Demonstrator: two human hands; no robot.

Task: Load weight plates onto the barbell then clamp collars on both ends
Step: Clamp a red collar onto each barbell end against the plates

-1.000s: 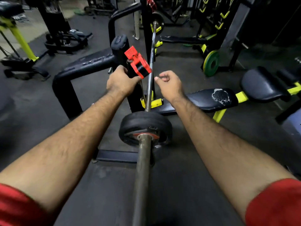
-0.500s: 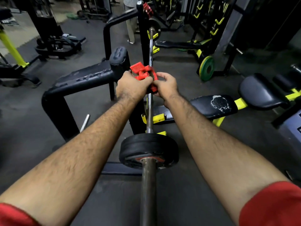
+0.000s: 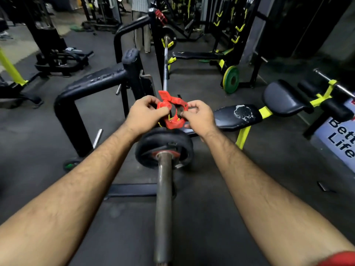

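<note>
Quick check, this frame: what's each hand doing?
Left hand: pinching the left side of the red barbell collar.
Right hand: pinching the collar's right side.

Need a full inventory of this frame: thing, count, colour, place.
collar: 1, red, open, held above the near plate
barbell: 1, grey steel, runs up frame centre
near plate: 1, black, on the barbell's near sleeve
far plate: 1, black, barbell's far end
leaning plate: 1, green and yellow, against the right rack
bench: 1, black pad, yellow frame, right
left hand: grips the collar
right hand: pinches the collar
</note>
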